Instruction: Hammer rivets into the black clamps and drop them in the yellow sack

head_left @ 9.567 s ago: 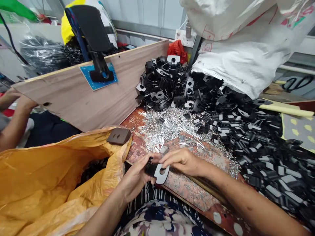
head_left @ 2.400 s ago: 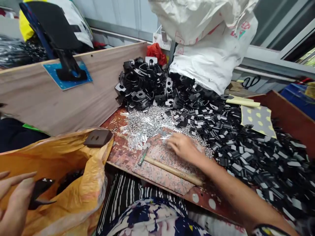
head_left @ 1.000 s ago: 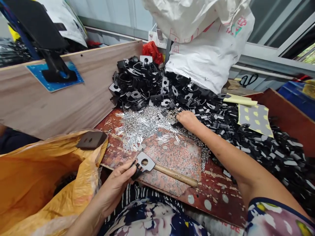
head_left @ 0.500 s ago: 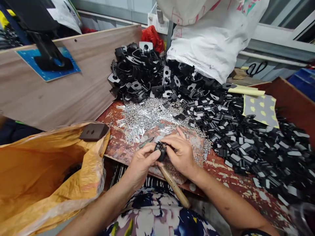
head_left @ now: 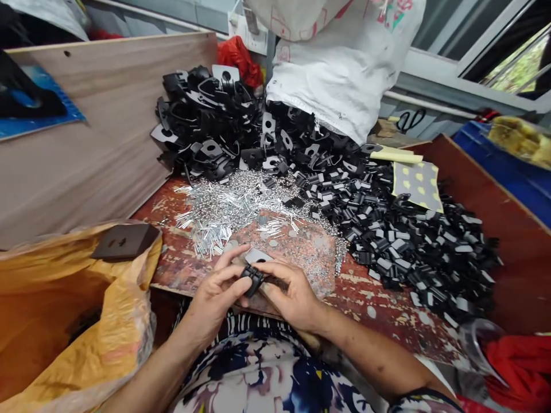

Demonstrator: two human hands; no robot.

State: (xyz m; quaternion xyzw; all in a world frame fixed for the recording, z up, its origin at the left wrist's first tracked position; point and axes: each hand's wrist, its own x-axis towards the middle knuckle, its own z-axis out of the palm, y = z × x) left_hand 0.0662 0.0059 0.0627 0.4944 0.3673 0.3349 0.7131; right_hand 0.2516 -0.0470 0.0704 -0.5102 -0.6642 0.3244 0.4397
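Note:
My left hand [head_left: 217, 289] and my right hand [head_left: 289, 293] meet at the table's near edge, both pinching a small black plastic clip part [head_left: 253, 276]. A flat grey tab [head_left: 257, 256] of the piece shows just above my fingers. The hands hover over a speckled stone slab [head_left: 301, 252] lying on the red worn table [head_left: 387, 310]. A pile of small silver pins [head_left: 224, 206] lies just beyond the slab.
A big heap of black clips [head_left: 408, 241] covers the table's right and back. A white sack [head_left: 344, 74] spills them out. An orange bag [head_left: 64, 321] gapes at my left, with a brown block [head_left: 124, 241] on its rim. A wooden board [head_left: 99, 126] walls off the left.
My right hand fetched a small black part from the heap and brought it to my left hand's tabbed piece. Both hands now hold it closer to me; the view swung right.

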